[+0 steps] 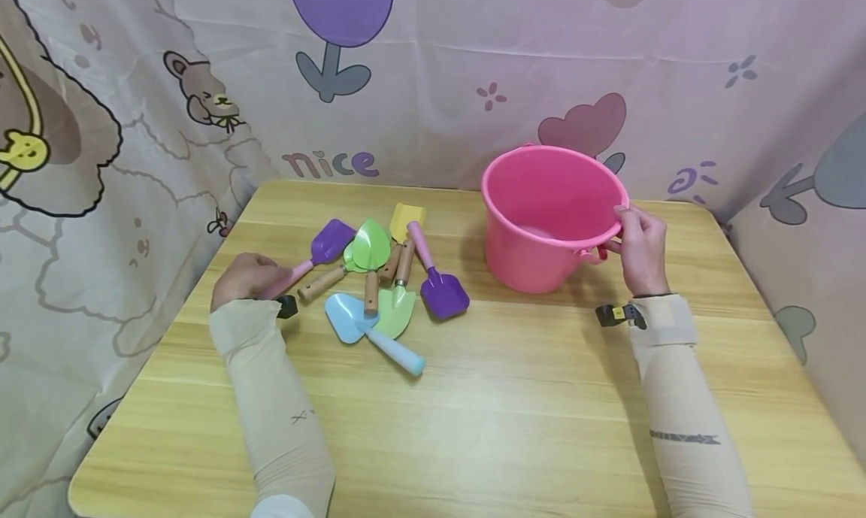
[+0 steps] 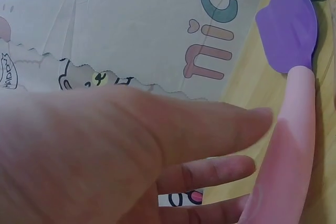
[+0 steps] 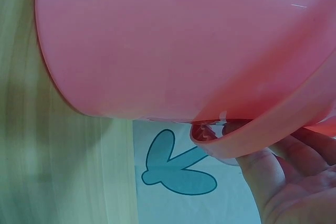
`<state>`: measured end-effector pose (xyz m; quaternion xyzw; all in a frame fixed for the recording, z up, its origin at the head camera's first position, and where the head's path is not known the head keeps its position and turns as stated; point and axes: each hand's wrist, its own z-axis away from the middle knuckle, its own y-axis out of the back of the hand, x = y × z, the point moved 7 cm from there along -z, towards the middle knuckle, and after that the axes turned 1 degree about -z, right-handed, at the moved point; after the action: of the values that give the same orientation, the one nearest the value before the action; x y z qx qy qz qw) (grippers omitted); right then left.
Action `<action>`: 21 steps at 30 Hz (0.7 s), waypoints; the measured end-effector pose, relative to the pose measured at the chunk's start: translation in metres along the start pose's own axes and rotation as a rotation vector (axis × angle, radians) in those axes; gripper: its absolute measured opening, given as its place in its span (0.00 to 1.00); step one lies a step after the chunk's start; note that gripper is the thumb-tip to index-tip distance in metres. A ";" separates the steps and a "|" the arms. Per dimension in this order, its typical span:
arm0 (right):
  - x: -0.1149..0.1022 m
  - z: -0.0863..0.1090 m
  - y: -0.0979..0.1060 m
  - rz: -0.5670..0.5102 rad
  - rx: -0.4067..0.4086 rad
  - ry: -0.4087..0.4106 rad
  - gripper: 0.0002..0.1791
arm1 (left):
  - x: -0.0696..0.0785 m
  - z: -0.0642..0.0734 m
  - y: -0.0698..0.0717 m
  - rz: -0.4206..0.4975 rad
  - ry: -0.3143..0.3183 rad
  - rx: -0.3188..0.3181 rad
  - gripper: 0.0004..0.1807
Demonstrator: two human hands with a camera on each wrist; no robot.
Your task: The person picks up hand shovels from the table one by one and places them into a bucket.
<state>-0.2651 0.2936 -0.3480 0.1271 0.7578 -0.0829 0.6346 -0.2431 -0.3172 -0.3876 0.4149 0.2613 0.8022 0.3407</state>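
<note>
My left hand (image 1: 245,279) is at the pink handle of a purple-bladed toy shovel (image 2: 287,30), on the table's left. In the left wrist view the thumb tip comes right to the handle's edge, the other visible fingers stretch towards it, and a gap shows between thumb and fingers. My right hand (image 1: 641,249) holds the rim of a pink bucket (image 1: 531,259), its thumb side over the edge near the handle joint. The bucket's carrying handle (image 3: 283,124) hangs down against its side and crosses in front of the fingers in the right wrist view.
Mid-left on the wooden table (image 1: 501,420) lie several toy tools: a light blue trowel (image 1: 346,316), a bright green spade (image 1: 371,245), a pale green trowel (image 1: 395,315), a yellow-bladed tool (image 1: 407,217) and a second purple shovel (image 1: 444,294). A printed cloth (image 1: 433,112) hangs behind.
</note>
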 end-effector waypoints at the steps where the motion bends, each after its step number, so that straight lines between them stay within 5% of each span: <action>1: 0.000 0.000 0.000 0.002 0.003 0.000 0.26 | -0.001 0.000 -0.001 0.005 0.006 -0.007 0.43; 8: 0.000 0.000 0.000 0.033 0.001 -0.016 0.27 | 0.001 -0.004 -0.005 0.039 0.013 -0.053 0.50; 21: -0.001 0.000 -0.001 -0.008 -0.008 -0.010 0.26 | 0.007 -0.006 -0.010 -0.015 -0.017 -0.086 0.39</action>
<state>-0.2651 0.2927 -0.3474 0.1209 0.7557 -0.0830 0.6383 -0.2475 -0.3058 -0.3943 0.4047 0.2265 0.8067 0.3662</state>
